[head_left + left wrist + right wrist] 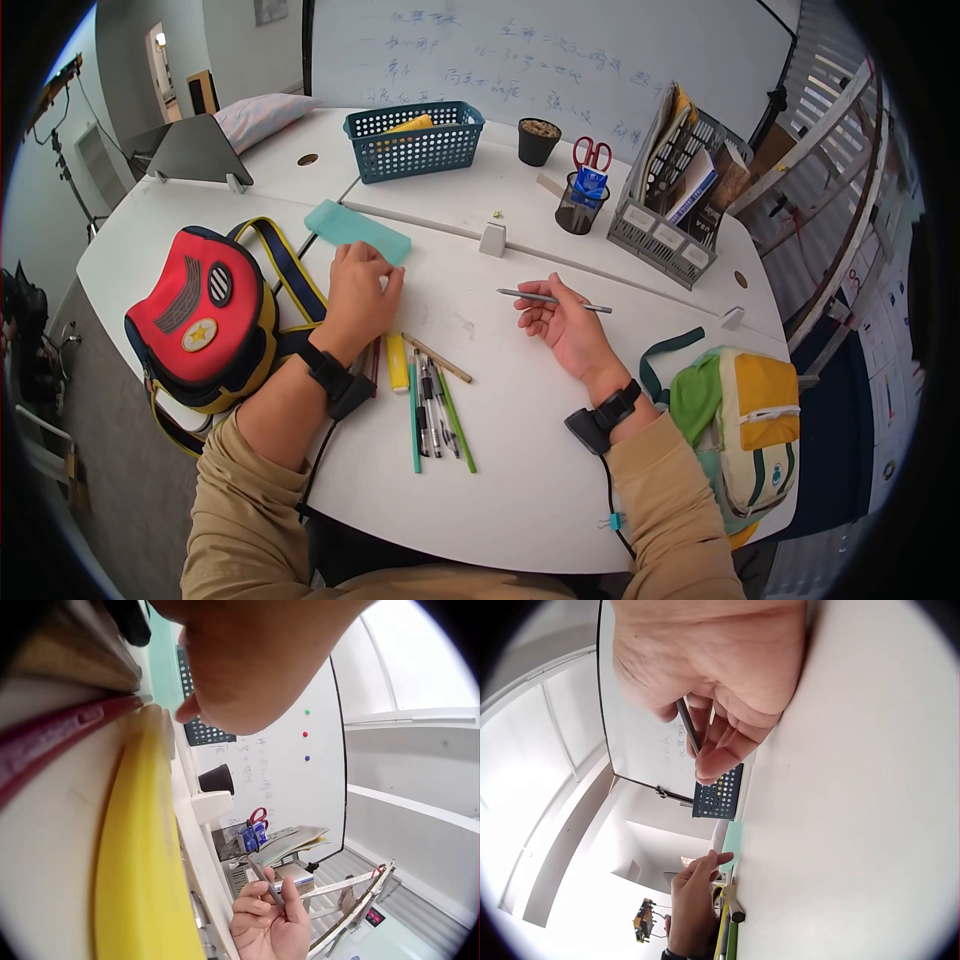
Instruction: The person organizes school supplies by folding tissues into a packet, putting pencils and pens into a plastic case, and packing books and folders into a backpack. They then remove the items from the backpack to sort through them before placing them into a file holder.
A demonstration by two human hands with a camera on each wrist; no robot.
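Observation:
My right hand (568,338) holds a slim grey pencil (535,297) between thumb and fingers, above the right half of the white table. Its palm faces up and inward. The left hand (362,295) is near the turquoise pencil case (357,230), fingers loosely bent; in the right wrist view this hand (694,900) has nothing in its fingers. Below its wrist lie a yellow marker (397,362), a brown pencil (440,360), several clear pens (430,410), a green pencil (456,420) and a teal pencil (415,425). Close to the left wrist camera is a dark red pen (67,739).
A red and navy backpack (205,310) stands at left, a green, cream and yellow one (750,420) at right. Farther back are a blue-green basket (415,150), a potted plant (538,142), a mesh cup (580,212) with red scissors, and a grey file rack (660,245).

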